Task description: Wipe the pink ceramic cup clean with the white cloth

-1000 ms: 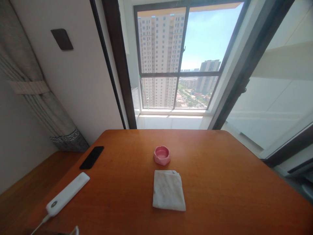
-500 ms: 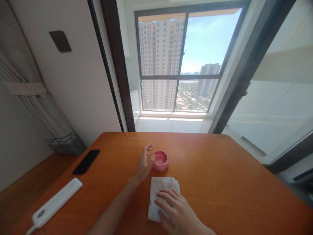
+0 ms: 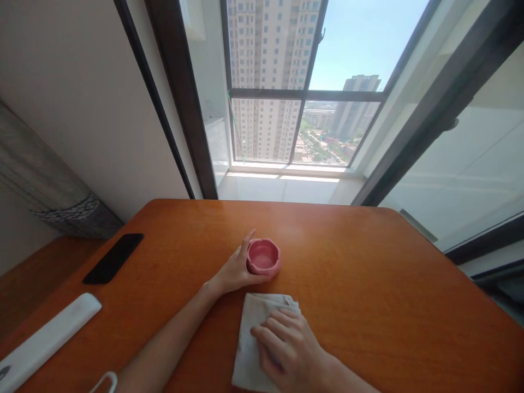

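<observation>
A small pink ashtray (image 3: pixel 264 258) with a notched rim stands upright on the wooden table. My left hand (image 3: pixel 237 268) wraps round its left side, thumb along the near edge and fingers at the far left. Closer to me lies a folded whitish cloth (image 3: pixel 250 349), flat on the tabletop. On its right part rests my right hand (image 3: pixel 290 346), fingers bent and drawn together against the fabric. The palm side of that hand is hidden.
On the left of the table (image 3: pixel 360 273) lie a black phone (image 3: pixel 113 258) and a long white power strip (image 3: pixel 49 335). A white cable loop (image 3: pixel 107 379) shows beside my left forearm. Beyond the far edge is a framed window (image 3: pixel 303 95).
My left hand has closed from beside the ashtray onto it. The fingers of my right hand have curled in on the cloth. The view has tipped down and come closer.
</observation>
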`<state>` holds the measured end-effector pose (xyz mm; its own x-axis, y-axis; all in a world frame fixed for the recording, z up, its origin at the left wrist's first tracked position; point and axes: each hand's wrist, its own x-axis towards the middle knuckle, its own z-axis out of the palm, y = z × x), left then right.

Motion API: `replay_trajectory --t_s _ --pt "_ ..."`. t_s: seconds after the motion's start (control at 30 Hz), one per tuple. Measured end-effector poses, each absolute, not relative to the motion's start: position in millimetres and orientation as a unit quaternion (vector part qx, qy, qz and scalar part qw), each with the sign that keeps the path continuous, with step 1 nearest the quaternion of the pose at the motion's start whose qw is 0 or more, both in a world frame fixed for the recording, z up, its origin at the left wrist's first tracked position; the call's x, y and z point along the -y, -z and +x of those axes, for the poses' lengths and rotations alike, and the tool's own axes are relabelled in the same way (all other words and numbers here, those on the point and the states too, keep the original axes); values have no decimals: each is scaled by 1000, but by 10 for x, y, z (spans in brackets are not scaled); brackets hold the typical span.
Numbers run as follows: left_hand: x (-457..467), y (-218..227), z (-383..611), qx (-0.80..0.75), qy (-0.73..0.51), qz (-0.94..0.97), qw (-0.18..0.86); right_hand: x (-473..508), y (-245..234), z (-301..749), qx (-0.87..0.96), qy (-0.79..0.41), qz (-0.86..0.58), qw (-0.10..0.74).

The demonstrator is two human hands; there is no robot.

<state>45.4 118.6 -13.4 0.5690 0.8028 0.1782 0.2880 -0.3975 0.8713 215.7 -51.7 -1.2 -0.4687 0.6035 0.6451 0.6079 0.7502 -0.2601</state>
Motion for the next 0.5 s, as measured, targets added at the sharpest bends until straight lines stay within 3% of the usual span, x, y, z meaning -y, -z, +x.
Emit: replay_trajectory --t_s 0.5 --pt "-1153 73 460 -357 -294 794 395 503 -30 2183 859 -35 -383 337"
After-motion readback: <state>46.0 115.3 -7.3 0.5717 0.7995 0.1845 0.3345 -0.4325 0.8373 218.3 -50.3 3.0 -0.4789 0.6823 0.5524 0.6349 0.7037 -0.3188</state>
